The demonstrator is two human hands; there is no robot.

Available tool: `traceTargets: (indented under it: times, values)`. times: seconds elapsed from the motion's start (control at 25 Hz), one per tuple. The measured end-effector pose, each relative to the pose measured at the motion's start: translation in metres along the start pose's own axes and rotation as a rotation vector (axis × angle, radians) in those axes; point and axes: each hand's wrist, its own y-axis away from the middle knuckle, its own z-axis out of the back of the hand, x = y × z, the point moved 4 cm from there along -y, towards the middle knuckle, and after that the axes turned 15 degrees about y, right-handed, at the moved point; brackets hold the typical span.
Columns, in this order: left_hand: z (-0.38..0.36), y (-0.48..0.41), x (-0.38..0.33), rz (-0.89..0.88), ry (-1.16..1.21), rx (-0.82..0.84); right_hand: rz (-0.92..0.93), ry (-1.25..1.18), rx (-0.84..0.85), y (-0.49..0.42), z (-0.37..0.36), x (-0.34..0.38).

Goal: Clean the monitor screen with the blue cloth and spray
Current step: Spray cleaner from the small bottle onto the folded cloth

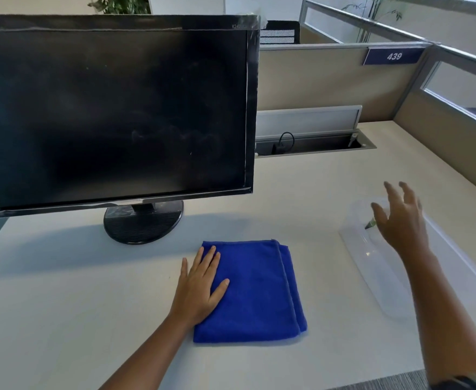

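Fingers on your left hand are laid out flat and a bit spread, palm down on the left part of the blue cloth, thumb out toward the middle of it, not gripping anything. That cloth is folded into a neat rectangle and sits on the table right in front of you, below and a little right of the monitor's round black stand.

The monitor takes up the whole upper left, screen dark and off, with faint smudgy marks showing on the lower middle of the glass. Its bezel looks like it's got tape or film around the edges.

Going right, behind the table you've got a cable tray with its lid up and a plug in it, then the beige cubicle partition with a blue tag reading 439.

Far right, your right hand is up in the air, fingers splayed wide and holding nothing, hovering over a clear plastic bin that lies on the table. You can just see a small dark green tip peeking out beside your thumb inside that bin, probably the spray, but your hand hides the rest so I can't say for sure.
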Motion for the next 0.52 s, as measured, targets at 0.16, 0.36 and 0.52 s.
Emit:
traceTargets:
  times: [0.16, 0.36, 0.52]
  values:
    - [-0.001, 0.003, 0.002, 0.001, 0.005, -0.019, 0.005, 0.022, 0.058, -0.003, -0.017, -0.012]
    - [-0.001, 0.005, 0.002, -0.010, 0.043, -0.047, -0.067, -0.103, -0.112, 0.001, -0.005, -0.027]
    - [-0.001, 0.006, 0.002, -0.027, 0.067, -0.072, -0.056, -0.297, -0.306, -0.008, 0.051, -0.018]
